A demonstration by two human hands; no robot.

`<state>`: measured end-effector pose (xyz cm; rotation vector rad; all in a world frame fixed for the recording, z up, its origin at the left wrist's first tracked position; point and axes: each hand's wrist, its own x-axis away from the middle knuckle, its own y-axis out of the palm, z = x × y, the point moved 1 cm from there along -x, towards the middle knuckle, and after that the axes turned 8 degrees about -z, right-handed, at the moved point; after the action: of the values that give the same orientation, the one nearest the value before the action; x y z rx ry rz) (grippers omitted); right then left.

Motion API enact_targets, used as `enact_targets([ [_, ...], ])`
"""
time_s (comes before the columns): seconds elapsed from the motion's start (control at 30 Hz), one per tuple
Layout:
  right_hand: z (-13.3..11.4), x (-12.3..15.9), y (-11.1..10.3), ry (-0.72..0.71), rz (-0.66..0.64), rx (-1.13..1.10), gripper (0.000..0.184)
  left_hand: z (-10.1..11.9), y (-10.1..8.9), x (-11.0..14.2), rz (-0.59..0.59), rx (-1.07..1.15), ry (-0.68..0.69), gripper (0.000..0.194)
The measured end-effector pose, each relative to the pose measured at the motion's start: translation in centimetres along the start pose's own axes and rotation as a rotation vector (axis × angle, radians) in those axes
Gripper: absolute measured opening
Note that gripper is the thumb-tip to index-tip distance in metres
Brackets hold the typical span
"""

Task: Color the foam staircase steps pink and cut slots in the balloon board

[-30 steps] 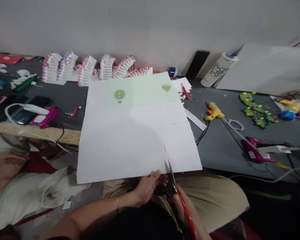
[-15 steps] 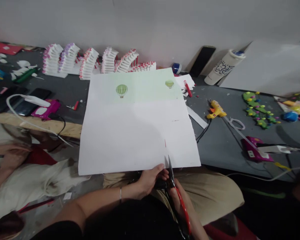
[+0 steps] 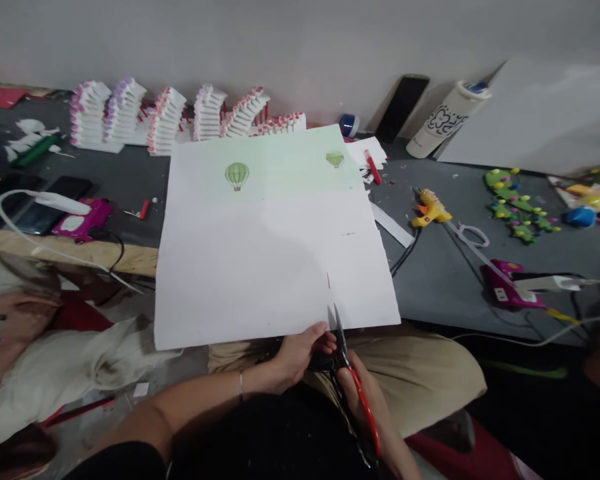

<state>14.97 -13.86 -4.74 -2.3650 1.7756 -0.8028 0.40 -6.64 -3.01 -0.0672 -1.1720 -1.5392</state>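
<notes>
A large white board (image 3: pixel 240 267) with a pale green band and two printed hot-air balloons lies over the table's front edge and my lap. My left hand (image 3: pixel 297 353) pinches its near edge, thumb on top and fingers curled beneath. In my right hand (image 3: pixel 367 393) are red-handled scissors (image 3: pixel 363 393), gripped by the handles. One blade lies over the board's near edge, just right of my left thumb, its tip pointing away from me. Beyond the tip, a short red line and a small dark mark show on the white surface.
Several white fanned pieces with pink and purple tips (image 3: pixel 167 120) stand along the wall. To the right are a yellow glue gun (image 3: pixel 431 208), a white tumbler (image 3: pixel 447 120), a phone (image 3: pixel 403 107) and a magenta power strip (image 3: pixel 513 285). Another person's hands (image 3: pixel 20 320) rest at left.
The whole view has shifted slightly, moving the board and table things a little up and left. My hands keep the same hold, and the scissors stay at the board's near edge.
</notes>
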Motion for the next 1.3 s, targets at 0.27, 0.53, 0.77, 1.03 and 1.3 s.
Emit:
enact_targets([
  [0.27,-0.4,-0.1,-0.1,0.045,-0.008,-0.033,0.04,0.1,0.1,0.1,-0.013,-0.055,-0.024,0.043],
  [0.53,-0.5,0.1,-0.3,0.058,-0.028,-0.022,0.042,0.2,0.2,0.0,0.005,-0.034,-0.007,0.041],
  [0.77,-0.3,0.3,-0.1,0.055,-0.023,-0.013,0.044,-0.1,0.1,0.1,-0.002,-0.022,-0.012,0.044],
  [1.03,0.9,0.0,0.2,0.041,0.016,-0.002,0.048,-0.1,0.1,0.0,0.009,-0.009,0.008,0.044],
  [1.3,-0.2,0.1,-0.1,0.083,0.049,0.04,0.048,-0.2,0.0,0.0,0.002,0.002,-0.022,0.045],
])
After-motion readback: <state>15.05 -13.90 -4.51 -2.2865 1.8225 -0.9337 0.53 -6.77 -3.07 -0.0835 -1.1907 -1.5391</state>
